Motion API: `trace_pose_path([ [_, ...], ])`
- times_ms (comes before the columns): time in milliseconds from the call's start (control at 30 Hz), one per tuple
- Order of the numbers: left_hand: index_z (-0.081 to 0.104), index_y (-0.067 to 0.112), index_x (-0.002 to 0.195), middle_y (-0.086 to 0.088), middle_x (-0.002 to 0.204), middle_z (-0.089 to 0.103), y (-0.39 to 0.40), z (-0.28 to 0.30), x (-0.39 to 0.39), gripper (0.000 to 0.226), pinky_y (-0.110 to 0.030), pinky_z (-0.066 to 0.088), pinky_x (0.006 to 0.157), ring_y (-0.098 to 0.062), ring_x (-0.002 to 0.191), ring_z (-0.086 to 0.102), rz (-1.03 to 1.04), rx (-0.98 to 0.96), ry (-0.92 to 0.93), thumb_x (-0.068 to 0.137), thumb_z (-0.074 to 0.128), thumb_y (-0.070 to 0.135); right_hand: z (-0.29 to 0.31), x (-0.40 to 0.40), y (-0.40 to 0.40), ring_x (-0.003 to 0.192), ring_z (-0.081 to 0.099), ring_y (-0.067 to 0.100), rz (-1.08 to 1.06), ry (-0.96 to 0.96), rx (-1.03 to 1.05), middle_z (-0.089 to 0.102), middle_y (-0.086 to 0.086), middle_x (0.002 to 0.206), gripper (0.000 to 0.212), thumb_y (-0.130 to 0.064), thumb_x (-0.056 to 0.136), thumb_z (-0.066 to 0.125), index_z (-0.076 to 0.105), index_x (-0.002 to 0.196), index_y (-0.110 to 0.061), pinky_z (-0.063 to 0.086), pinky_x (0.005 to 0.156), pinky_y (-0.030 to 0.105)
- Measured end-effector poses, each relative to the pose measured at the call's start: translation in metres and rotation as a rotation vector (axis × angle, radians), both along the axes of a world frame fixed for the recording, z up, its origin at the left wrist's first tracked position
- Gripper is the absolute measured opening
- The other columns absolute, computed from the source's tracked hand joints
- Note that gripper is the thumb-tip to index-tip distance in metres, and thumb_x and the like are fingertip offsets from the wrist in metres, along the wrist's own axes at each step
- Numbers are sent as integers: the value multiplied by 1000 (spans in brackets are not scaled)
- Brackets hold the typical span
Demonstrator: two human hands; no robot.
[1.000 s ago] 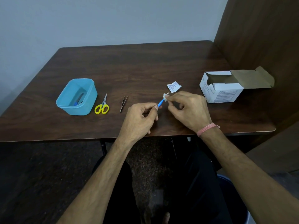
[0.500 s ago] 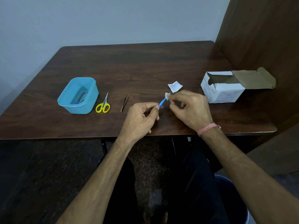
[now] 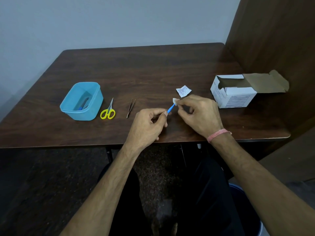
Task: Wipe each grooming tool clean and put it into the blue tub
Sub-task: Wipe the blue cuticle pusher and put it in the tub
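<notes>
Grip: left hand (image 3: pixel 146 123) pinches the lower end of a thin blue tool (image 3: pixel 171 109) between thumb and curled fingers; right hand (image 3: pixel 199 114) pinches a small white wipe (image 3: pixel 175 101) against the tool's upper tip.
Tool: slim, stick-shaped, blue plastic, slanting up and to the right from the left fingers to the wipe; only the short stretch between the two hands shows (its ends are covered, so I cannot tell what kind of tool it is). It is held just above the table, near the front edge.
Wipe: crumpled, soft-looking, white, bunched at the right fingertips.
Tub (image 3: pixel 81 101): pale blue plastic, rounded-rectangular, open top, smooth walls; at the left of the table, well apart from the hands. Something blue lies inside, blurred.
Scissors (image 3: pixel 108 109): small, yellow loop handles, metal blades pointing away, just right of the tub.
Tweezers (image 3: pixel 130 108): thin, metal, lying flat between scissors and left hand.
Sachet (image 3: pixel 183 90): torn white printed packet, flat, just beyond the right hand.
Box (image 3: pixel 233 92): white card, lid flap open, brown inside, at the right.
Table (image 3: pixel 153 68): dark wood grain, rounded corners.
Wrist: pink thread band (image 3: pixel 217 135) on the right.
</notes>
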State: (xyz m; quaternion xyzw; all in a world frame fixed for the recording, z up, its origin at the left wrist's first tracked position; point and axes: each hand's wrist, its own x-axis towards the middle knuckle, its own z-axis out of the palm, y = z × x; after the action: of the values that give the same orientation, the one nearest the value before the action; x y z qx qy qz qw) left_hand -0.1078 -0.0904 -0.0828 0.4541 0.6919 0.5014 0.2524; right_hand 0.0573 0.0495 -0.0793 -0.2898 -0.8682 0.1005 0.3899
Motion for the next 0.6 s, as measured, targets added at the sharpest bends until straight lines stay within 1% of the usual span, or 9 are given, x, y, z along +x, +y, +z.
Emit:
trace_pose_path([
  [133, 86, 34, 105, 12, 71, 73, 0, 0, 0, 25, -23, 50, 42, -4, 49, 55, 1, 7, -14, 112, 63, 30, -1, 0, 0, 62, 55, 9, 7, -16, 1, 77, -7, 87, 14, -24, 97, 79, 88, 107, -27, 58, 61, 41],
  [233, 87, 33, 110, 9, 73, 74, -1, 0, -1, 24, -24, 49, 41, -5, 48, 54, 3, 27, -47, 112, 63, 32, -1, -2, 8, 62, 53, 8, -64, 77, -53, 78, -4, 87, 14, -21, 94, 81, 88, 106, -23, 58, 62, 42],
  [333, 87, 29, 111, 9, 74, 72, 1, -1, -1, 23, -23, 47, 39, -6, 46, 51, 46, 74, -125, 114, 64, 27, -3, -1, 13, 61, 52, 6, -106, 140, -98, 80, -2, 89, 15, -18, 91, 82, 88, 105, -21, 60, 65, 41],
  [400, 86, 27, 112, 8, 74, 72, 1, -1, -2, 23, -24, 46, 38, -6, 45, 49, 69, 88, -150, 115, 64, 25, -3, 0, 10, 61, 52, 5, -79, 135, -91, 80, -2, 90, 16, -17, 91, 82, 88, 105, -21, 60, 65, 41],
  [500, 85, 30, 112, 7, 76, 76, 1, -1, 0, 21, -25, 47, 38, -7, 43, 50, 69, 68, -101, 113, 65, 28, -3, 0, 6, 60, 51, 7, -24, 130, -52, 79, -5, 93, 19, -18, 94, 79, 87, 111, -23, 59, 63, 40],
  [600, 84, 37, 107, 5, 79, 79, 0, 0, 0, 20, -24, 47, 38, -7, 42, 51, 46, 67, -95, 112, 65, 31, -6, 0, 2, 66, 48, -1, 67, 49, 34, 80, -12, 101, 23, -18, 96, 79, 86, 116, -28, 58, 63, 35],
])
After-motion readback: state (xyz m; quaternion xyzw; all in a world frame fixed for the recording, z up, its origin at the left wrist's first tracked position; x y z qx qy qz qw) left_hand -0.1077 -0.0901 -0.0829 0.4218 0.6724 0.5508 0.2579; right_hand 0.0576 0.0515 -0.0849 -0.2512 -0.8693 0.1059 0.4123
